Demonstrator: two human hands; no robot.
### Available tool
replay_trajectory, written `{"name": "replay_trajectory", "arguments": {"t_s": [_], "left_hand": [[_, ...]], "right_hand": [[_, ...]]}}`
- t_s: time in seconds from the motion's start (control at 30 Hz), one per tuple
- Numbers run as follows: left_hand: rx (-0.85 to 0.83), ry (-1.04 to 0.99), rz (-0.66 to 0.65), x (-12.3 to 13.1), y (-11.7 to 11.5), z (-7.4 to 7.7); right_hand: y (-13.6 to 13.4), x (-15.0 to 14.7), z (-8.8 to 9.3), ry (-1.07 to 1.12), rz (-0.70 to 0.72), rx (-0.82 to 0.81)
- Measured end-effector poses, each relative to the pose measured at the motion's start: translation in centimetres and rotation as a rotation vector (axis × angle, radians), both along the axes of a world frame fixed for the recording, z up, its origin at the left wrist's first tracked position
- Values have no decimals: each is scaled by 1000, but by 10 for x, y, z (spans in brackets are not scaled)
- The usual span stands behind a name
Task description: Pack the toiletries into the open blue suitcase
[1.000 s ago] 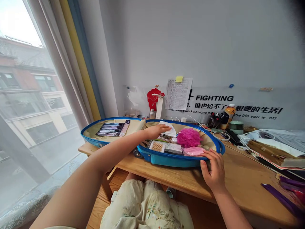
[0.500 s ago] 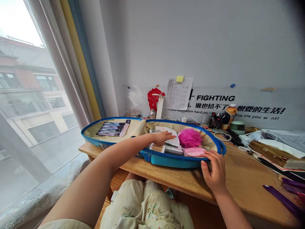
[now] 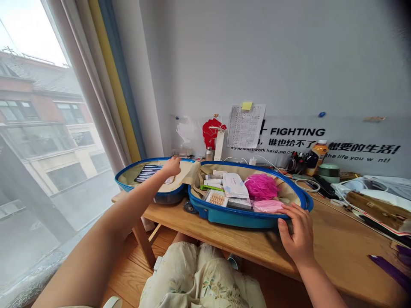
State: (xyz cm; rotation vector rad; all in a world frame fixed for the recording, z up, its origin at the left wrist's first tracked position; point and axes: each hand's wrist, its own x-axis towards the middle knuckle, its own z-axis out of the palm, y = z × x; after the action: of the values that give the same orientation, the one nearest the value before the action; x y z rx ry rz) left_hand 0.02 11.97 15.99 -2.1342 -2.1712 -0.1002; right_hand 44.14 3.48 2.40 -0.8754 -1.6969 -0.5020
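Observation:
My left hand (image 3: pixel 173 166) is closed at the card end of a toothbrush pack (image 3: pixel 148 172), which lies in the left half of an open blue suitcase (image 3: pixel 237 219). The hand and wrist cover part of the pack. At the right half's near rim rests my right hand (image 3: pixel 298 229), fingers spread over the edge beside a pink packet (image 3: pixel 267 206). That half also holds a bright pink bath puff (image 3: pixel 261 187), a white packet (image 3: pixel 235 187), a pack of cotton swabs (image 3: pixel 216 199), and small white tubes (image 3: pixel 213 179).
The suitcase lies across a wooden desk (image 3: pixel 324 239). Right of it are a white cable (image 3: pixel 307 185), a brown bag (image 3: pixel 369 207), an orange bottle (image 3: pixel 317 156) and a green-lidded jar (image 3: pixel 329 171). A white desk lamp (image 3: pixel 219 145) stands behind. A curtained window is at left.
My left hand has moved left from above the white packet to the toothbrush pack in the other half. My right hand stays on the rim. The view has shifted slightly.

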Motion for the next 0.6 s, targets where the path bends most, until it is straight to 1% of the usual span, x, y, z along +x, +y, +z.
{"name": "replay_trajectory", "arguments": {"t_s": [0.07,0.1,0.2,0.3,0.47,0.6], "left_hand": [[-45,80,123,-35,-6,-14],[-72,114,169,-48,-9,-22],[-141,194,251,-72,-14,-43],[-177,244,257,-80,-10,-53],[-208,294,248,-84,5,-55],[-221,319,252,-86,7,-58]], "right_hand": [[0,0,-1,0,-6,-7],[0,0,-1,1,-8,-12],[0,0,-1,1,-12,-20],[0,1,-1,4,-14,-24],[-1,1,0,-27,-15,-7],[-2,2,1,-32,-16,-12]]}}
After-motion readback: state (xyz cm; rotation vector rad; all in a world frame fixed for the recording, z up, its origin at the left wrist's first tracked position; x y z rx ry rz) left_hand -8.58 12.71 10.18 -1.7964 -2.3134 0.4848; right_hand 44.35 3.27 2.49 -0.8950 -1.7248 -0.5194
